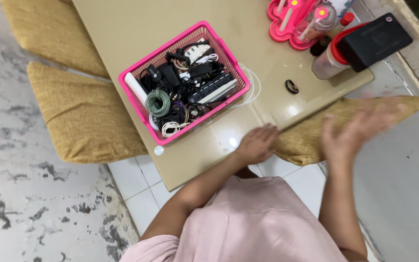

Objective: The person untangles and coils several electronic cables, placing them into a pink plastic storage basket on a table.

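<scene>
While the left hand (257, 144) rests flat on the tabletop (136, 29) edge, fingers empty, the blurred right hand (360, 127) hangs open above a cushion (306, 140); the pink basket (146, 68) of cables sits mid-frame, best approached with both hands.

Seen from a head-worn camera, a person in a pale pink garment (258, 223) of soft, smooth fabric, which fills the lower middle of the view. A short sleeve (156, 245) of the same pink cloth ends above the elbow on the left arm. Both forearms are bare from there down, and neither the left hand (257, 144) nor the right hand (352, 131), which shows blurred, carries any visible ring, watch or bracelet.
</scene>
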